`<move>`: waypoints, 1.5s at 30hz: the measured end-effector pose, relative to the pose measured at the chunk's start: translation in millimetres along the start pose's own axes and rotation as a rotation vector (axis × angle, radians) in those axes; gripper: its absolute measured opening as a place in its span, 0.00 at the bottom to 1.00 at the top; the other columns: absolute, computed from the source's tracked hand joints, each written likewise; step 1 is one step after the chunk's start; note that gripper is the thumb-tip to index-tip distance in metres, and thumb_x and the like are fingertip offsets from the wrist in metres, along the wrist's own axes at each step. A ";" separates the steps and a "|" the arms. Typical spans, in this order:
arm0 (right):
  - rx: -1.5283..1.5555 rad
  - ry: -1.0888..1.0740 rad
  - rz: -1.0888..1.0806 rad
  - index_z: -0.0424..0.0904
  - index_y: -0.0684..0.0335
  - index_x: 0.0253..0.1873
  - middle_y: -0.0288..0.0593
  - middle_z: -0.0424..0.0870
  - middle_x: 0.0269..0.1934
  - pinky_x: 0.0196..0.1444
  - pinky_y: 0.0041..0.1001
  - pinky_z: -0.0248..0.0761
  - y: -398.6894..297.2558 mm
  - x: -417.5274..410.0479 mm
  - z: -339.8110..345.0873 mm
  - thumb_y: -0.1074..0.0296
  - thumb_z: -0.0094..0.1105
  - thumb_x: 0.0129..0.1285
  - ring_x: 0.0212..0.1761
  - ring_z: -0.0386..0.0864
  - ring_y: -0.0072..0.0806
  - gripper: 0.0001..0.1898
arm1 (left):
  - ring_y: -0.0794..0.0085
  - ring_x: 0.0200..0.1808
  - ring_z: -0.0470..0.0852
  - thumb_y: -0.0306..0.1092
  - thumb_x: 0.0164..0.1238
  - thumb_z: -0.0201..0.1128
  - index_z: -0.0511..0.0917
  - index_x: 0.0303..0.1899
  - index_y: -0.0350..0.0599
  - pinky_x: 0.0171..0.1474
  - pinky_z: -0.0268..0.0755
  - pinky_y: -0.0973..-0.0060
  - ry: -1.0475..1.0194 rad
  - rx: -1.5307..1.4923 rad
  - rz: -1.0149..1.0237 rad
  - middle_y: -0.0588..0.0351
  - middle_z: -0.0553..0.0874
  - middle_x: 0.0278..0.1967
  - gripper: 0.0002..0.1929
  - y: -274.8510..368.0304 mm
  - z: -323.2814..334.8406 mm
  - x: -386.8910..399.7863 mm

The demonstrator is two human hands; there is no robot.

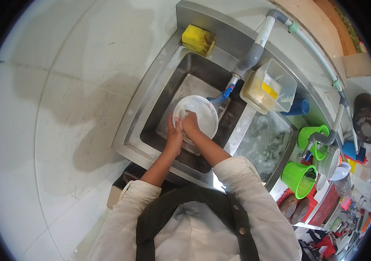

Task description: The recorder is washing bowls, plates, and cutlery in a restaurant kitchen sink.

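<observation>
A white bowl (207,118) is held over the left basin of a stainless steel sink (154,109). My left hand (174,132) grips its left rim. Inside the bowl, the curled fingers of my right hand (190,124) press against the inner wall. Something whitish shows at those fingertips; whether it is foam or a scrubbing pad I cannot tell. Just beyond the bowl is a tap (234,80) with a blue lever and a blue hose end that reaches the bowl's far rim. A fork (222,109) lies in the basin, partly hidden by the bowl.
A yellow block-shaped container (198,39) stands at the back left corner. On the divider sits a clear plastic tub (278,88) with a yellow-and-white item inside. Soapy water (260,140) fills the right basin. Green buckets (298,180), a blue cup (298,106) and stacked plates (328,162) stand further right.
</observation>
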State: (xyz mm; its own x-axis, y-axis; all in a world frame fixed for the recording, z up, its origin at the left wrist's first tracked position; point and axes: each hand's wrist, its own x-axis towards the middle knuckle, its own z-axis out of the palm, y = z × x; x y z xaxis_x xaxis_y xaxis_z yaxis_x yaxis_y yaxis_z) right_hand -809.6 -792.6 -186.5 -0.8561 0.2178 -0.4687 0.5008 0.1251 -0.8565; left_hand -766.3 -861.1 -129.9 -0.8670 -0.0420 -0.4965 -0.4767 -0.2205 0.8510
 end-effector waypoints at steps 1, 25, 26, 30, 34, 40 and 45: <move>0.009 -0.002 0.005 0.78 0.69 0.33 0.58 0.79 0.33 0.46 0.39 0.67 4.1 -7.1 -3.6 0.71 0.49 0.50 0.38 0.76 0.53 0.10 | 0.59 0.59 0.62 0.50 0.68 0.41 0.52 0.63 0.54 0.40 0.76 0.66 0.002 0.010 -0.002 0.46 0.61 0.59 0.25 0.4 -7.6 2.4; -0.715 -0.207 -0.742 0.75 0.62 0.40 0.48 0.77 0.40 0.42 0.38 0.68 -84.9 -90.9 -72.1 0.71 0.53 0.51 0.45 0.74 0.35 0.10 | 0.50 0.50 0.74 0.43 0.66 0.46 0.46 0.63 0.50 0.38 0.76 0.53 0.009 -0.091 -0.071 0.43 0.63 0.57 0.28 31.4 -62.8 -14.3; -0.708 -0.199 -0.749 0.75 0.62 0.40 0.48 0.77 0.40 0.42 0.38 0.68 -86.0 -94.1 -84.1 0.71 0.53 0.51 0.45 0.74 0.35 0.10 | 0.51 0.49 0.75 0.37 0.63 0.49 0.50 0.61 0.44 0.40 0.76 0.55 -0.060 -0.163 -0.181 0.41 0.67 0.54 0.27 27.5 -70.8 -10.5; -0.051 0.436 -1.118 0.71 0.57 0.45 0.49 0.74 0.41 0.45 0.42 0.66 -57.6 -113.6 -106.0 0.68 0.56 0.51 0.44 0.71 0.43 0.14 | 0.57 0.46 0.77 0.25 0.52 0.53 0.59 0.55 0.29 0.40 0.78 0.63 -0.284 -0.375 -0.523 0.42 0.74 0.46 0.26 6.3 -68.5 -2.5; -0.141 0.416 -1.354 0.71 0.58 0.43 0.48 0.73 0.44 0.46 0.44 0.65 -69.8 -133.5 -88.0 0.68 0.58 0.51 0.46 0.71 0.46 0.13 | 0.63 0.45 0.78 0.34 0.60 0.52 0.65 0.54 0.36 0.48 0.73 0.69 -0.852 -0.740 -0.647 0.46 0.76 0.47 0.21 -17.9 -79.5 -8.3; 0.694 -0.064 -0.301 0.74 0.65 0.32 0.37 0.77 0.29 0.30 0.21 0.65 -138.2 -78.8 -101.7 0.68 0.54 0.57 0.27 0.71 0.22 0.06 | 0.49 0.45 0.77 0.55 0.59 0.49 0.61 0.57 0.40 0.36 0.77 0.53 -0.763 -0.686 -0.475 0.39 0.74 0.48 0.32 32.1 -55.8 -32.4; 0.816 0.026 -0.152 0.75 0.65 0.34 0.35 0.77 0.28 0.30 0.22 0.65 -78.0 -97.3 -84.3 0.69 0.55 0.57 0.27 0.70 0.20 0.06 | 0.60 0.34 0.82 0.31 0.54 0.55 0.69 0.49 0.29 0.31 0.78 0.69 -0.331 -0.295 -0.354 0.44 0.80 0.38 0.21 67.0 -25.4 -53.8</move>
State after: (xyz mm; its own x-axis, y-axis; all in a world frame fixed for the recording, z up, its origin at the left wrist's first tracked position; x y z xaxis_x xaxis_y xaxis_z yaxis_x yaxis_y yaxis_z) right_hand -754.6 -741.9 -55.9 -0.8989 0.2787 -0.3382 0.1209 -0.5841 -0.8027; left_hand -747.9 -898.4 -50.5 -0.6832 0.3813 -0.6227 -0.7274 -0.4302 0.5347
